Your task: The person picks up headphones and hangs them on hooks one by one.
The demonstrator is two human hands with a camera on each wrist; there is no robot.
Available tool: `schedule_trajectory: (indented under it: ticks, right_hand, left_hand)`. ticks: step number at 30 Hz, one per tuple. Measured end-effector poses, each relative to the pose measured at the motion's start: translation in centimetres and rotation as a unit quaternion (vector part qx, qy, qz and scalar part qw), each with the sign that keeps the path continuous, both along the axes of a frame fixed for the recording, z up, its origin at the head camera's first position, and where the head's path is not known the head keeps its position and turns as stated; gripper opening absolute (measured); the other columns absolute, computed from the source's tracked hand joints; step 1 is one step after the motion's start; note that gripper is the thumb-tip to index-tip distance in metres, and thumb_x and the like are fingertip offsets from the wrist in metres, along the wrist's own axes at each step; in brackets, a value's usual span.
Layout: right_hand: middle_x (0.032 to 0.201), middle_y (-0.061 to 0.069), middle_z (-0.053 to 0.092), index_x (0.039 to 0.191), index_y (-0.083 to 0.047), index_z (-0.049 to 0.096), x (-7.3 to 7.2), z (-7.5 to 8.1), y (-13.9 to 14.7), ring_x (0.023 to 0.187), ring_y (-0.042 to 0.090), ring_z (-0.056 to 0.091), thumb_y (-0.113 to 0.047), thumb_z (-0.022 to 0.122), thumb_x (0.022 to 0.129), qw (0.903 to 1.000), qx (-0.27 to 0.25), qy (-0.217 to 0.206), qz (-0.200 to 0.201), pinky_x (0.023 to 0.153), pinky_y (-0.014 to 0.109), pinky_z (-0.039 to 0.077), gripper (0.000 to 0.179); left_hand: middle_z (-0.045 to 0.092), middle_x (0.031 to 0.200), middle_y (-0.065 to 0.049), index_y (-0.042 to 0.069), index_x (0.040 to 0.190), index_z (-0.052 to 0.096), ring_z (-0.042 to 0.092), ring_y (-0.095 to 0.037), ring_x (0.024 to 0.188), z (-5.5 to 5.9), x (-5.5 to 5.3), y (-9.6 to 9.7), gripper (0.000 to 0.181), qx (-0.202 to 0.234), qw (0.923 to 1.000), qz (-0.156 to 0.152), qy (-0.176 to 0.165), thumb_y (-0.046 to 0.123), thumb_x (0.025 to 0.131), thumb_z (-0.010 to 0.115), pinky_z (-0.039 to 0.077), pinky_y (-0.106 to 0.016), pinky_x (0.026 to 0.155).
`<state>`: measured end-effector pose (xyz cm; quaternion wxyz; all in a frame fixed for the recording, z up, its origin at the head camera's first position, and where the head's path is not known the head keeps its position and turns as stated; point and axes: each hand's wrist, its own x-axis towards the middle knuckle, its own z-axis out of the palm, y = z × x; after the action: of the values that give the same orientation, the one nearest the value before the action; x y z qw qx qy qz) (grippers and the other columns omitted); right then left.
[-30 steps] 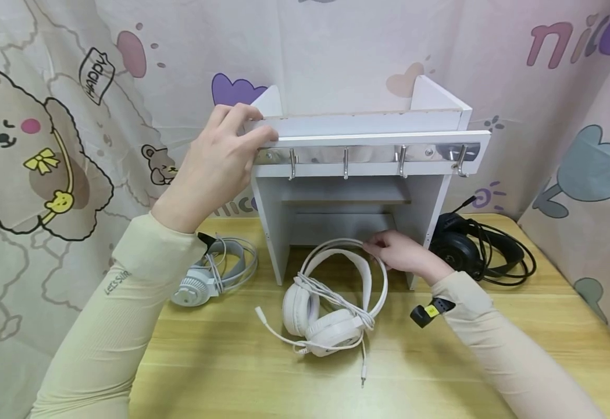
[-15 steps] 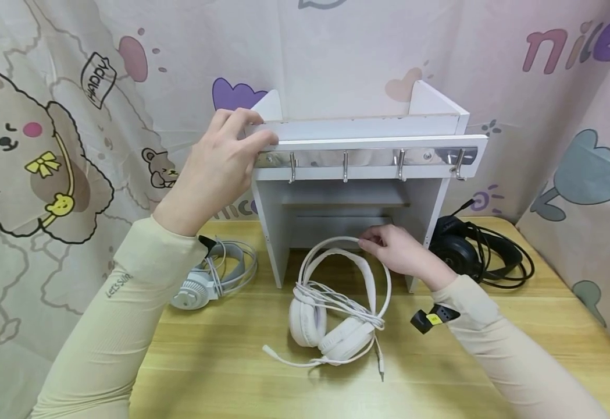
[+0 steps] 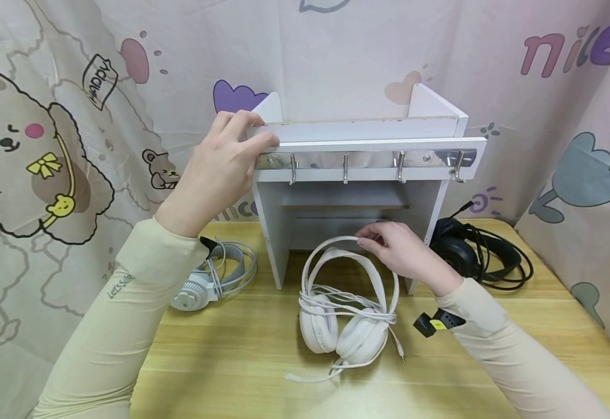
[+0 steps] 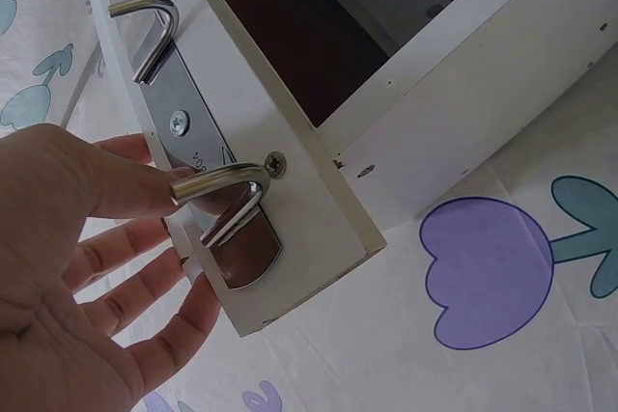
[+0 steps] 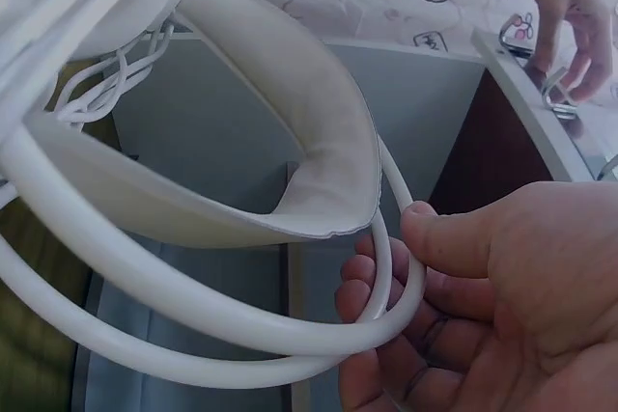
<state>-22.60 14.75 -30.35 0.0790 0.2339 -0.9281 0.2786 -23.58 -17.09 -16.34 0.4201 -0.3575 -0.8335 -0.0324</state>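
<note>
My right hand [image 3: 396, 250] pinches the top of the headband of a white headset [image 3: 359, 334]. The headset stands nearly upright in front of the rack, ear cups down, its cable wound across the band and a microphone boom low at the left. In the right wrist view, thumb and fingers close round the thin outer bands [image 5: 381, 277] beside the padded strap. My left hand [image 3: 226, 154] grips the left end of the white rack's front board [image 3: 373, 144]. In the left wrist view the thumb lies by the end metal hook [image 4: 232, 185], fingers behind the board.
Several metal hooks [image 3: 345, 169] line the board's front. A grey-white headset [image 3: 195, 291] lies left of the rack, a black headset [image 3: 456, 250] to its right. The wooden table [image 3: 221, 366] runs up to a printed curtain [image 3: 336, 64].
My right hand has raised the white headset's band so it stands more upright, its ear cups swinging to the right. The left hand keeps its hold on the board.
</note>
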Motion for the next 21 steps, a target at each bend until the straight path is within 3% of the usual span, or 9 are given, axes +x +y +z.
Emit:
schedule_trajectory:
  ticks: [15, 21]
  right_hand:
    - [0.104, 0.005, 0.079, 0.119, -0.007, 0.078, 0.9, 0.2, 0.2, 0.089, 0.017, 0.071, -0.021, 0.066, 0.108, 0.9995, -0.004, 0.030, 0.009, 0.081, 0.039, 0.057, 0.022]
    - [0.106, 0.005, 0.079, 0.119, -0.008, 0.078, 1.3, 0.4, 0.1, 0.091, 0.017, 0.072, -0.020, 0.066, 0.108, 0.9991, -0.008, 0.039, 0.016, 0.083, 0.040, 0.059, 0.021]
  left_hand:
    - [0.064, 0.128, -0.023, 0.009, 0.114, 0.072, 0.055, -0.044, 0.113, 0.1, 0.0, 0.0, 0.028, -0.002, 1.0000, -0.003, 0.000, -0.008, 0.103, 0.053, 0.060, -0.057, 0.080]
    - [0.064, 0.128, -0.022, 0.009, 0.114, 0.072, 0.055, -0.043, 0.112, 0.0, 0.1, 0.0, 0.028, 0.000, 1.0000, -0.004, 0.001, -0.008, 0.103, 0.053, 0.061, -0.058, 0.076]
